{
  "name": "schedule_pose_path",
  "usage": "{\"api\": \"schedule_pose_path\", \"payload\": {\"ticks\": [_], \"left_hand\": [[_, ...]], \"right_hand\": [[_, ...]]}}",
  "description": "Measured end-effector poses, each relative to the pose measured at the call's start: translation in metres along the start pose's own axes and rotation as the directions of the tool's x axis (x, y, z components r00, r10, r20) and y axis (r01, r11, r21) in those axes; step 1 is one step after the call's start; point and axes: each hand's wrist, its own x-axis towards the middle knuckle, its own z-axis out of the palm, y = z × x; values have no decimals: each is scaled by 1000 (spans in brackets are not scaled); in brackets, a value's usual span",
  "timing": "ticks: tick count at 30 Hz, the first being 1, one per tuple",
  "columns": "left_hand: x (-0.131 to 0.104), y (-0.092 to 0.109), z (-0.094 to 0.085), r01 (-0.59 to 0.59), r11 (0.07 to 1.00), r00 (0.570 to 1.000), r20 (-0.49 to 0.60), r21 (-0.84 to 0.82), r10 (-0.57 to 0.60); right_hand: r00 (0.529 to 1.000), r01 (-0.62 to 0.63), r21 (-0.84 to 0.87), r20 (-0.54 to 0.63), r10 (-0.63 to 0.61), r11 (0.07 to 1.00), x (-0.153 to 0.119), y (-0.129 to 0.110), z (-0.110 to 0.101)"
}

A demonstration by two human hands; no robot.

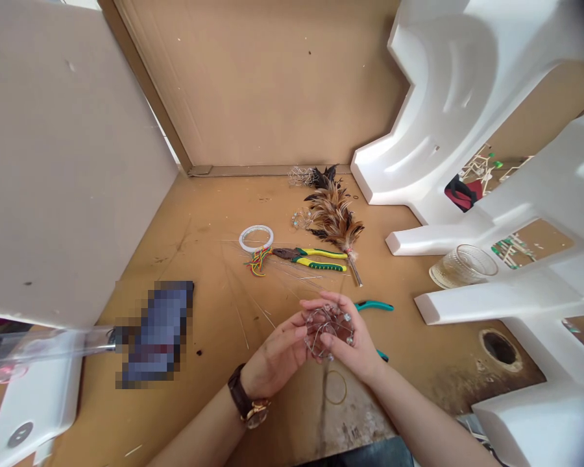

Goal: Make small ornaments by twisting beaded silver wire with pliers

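A small round wire piece with clear beads (328,332) is held between both hands above the table. My left hand (282,353), with a dark-strapped watch at its wrist, grips its left side, the thumb on the wire. My right hand (354,344) wraps round its right side, its thumb resting across the front. Teal-handled pliers (377,305) lie partly hidden beneath my right hand. Beyond the hands are pliers with yellow and green handles (316,261), a white ring (256,239) and multicoloured threads (259,261). A thin yellowish ring (336,387) lies nearer me.
A brown feather bundle (335,217) and coiled wire (304,176) lie at the back. On the right, a glass cup (460,266) stands by a white plastic frame (448,308). A pixelated dark blue object (160,331) is at left. Loose wires cross the brown table (209,389).
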Motion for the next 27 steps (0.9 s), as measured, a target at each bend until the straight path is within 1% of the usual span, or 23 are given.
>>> {"api": "schedule_pose_path", "payload": {"ticks": [2,4,6,8,11,14,16,17,19,21,22,24,25,26,27], "left_hand": [[-1,0,0,-22,998,1000,-7,66,22],[-1,0,1,-68,982,996,-40,174,77],[-1,-1,0,-114,945,982,-112,307,155],[0,-2,-1,-125,900,960,-179,418,217],[3,-4,-2,-116,825,929,-232,553,287],[5,-5,-6,-76,707,889,-274,704,368],[4,-4,-9,-32,592,862,-277,805,424],[4,-3,-11,-7,515,849,-267,857,456],[3,-1,-15,48,325,823,-222,944,523],[1,1,-18,91,109,804,-138,990,578],[1,2,-19,100,6,804,-84,995,589],[0,2,-21,90,-169,827,21,981,562],[0,2,-22,78,-231,847,58,970,529],[0,2,-23,66,-271,866,80,960,494],[0,2,-23,56,-286,881,88,957,466]], "right_hand": [[999,30,-66,42,-27,997,-1,-2,1],[998,40,-114,54,-34,993,0,-2,0],[1000,17,-161,26,-13,987,2,-1,-1],[999,-32,-243,-19,28,969,4,1,-2],[993,-115,-443,-65,96,889,7,7,-4],[988,-144,-616,-52,143,774,6,13,-6],[988,-136,-685,-38,151,715,6,16,-7],[987,-134,-713,-35,156,688,6,17,-8],[985,-139,-762,-41,167,633,6,18,-8],[983,-147,-796,-50,179,587,6,18,-10],[982,-145,-806,-48,182,574,6,18,-10],[982,-136,-811,-33,189,569,7,18,-12],[981,-132,-810,-24,193,572,7,17,-12],[981,-131,-810,-22,194,572,7,17,-13],[981,-135,-813,-28,194,566,8,16,-13]]}}
